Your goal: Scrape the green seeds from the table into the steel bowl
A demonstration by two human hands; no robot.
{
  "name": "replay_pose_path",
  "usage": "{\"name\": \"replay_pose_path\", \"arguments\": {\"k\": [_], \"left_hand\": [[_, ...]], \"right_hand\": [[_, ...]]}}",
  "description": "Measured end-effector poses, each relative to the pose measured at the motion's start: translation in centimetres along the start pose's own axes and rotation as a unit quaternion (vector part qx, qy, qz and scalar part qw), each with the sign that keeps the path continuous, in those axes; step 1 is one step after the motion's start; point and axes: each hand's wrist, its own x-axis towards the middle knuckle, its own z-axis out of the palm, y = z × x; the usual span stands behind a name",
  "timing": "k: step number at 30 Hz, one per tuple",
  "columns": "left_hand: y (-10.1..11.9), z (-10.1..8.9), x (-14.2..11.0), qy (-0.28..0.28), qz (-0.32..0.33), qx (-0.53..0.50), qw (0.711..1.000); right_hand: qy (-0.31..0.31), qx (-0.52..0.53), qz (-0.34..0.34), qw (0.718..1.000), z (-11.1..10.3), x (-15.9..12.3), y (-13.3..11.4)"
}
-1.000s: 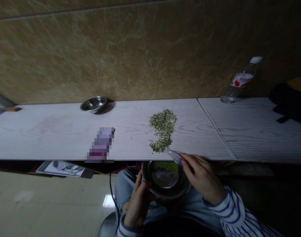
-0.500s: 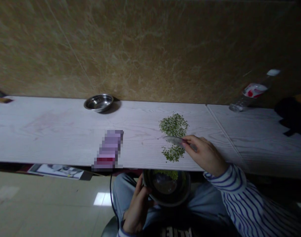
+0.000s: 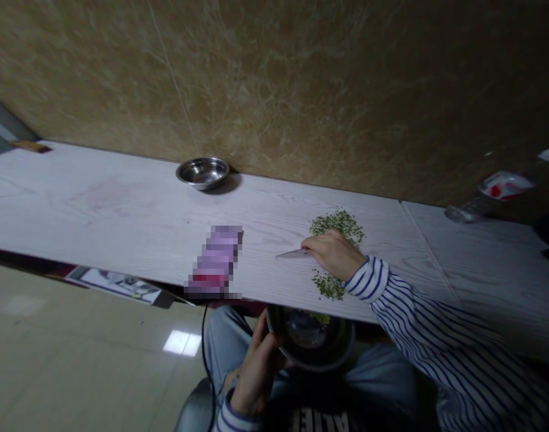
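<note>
My right hand (image 3: 335,255) is closed around a small knife (image 3: 293,254); its grey blade points left, just over the tabletop. Beyond the hand lies a patch of small green bits (image 3: 339,225), partly hidden by it. A smaller patch of the same bits (image 3: 329,284) is on the near side, close to the table's front edge. My left hand (image 3: 259,366) grips the left rim of a metal bowl (image 3: 317,365), which sits over my lap under the front edge. Some green bits show inside the bowl at its far side.
A smaller metal bowl (image 3: 203,174) stands by the wall on the white wood-grain table (image 3: 134,207). A blurred-out purple flat object (image 3: 218,261) lies left of the green bits. At the right, a plastic bottle (image 3: 503,187) stands near the wall. Papers (image 3: 116,285) show under the front edge.
My right hand has moved left with the knife, between the two green patches. The whole view has tilted and shifted. My left hand keeps its hold on the bowl.
</note>
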Motion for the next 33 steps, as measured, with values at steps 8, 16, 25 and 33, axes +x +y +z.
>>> {"name": "replay_pose_path", "arguments": {"k": [8,16,25,33], "left_hand": [[0.2,0.8,-0.4,-0.013,-0.001,-0.005,1.0],[0.3,2.0,-0.7,-0.019,-0.005,-0.024,1.0],[0.5,2.4,-0.9,-0.03,0.006,-0.008,0.999],[0.4,2.5,-0.6,-0.014,-0.001,-0.006,1.0]], "right_hand": [[0.053,0.024,-0.098,0.993,1.0,-2.3,0.8],[0.065,0.039,-0.155,0.985,0.8,-4.3,0.3],[0.044,0.062,-0.183,0.98,0.1,-6.1,0.0],[0.103,0.066,-0.168,0.978,-0.2,-7.0,0.8]]}}
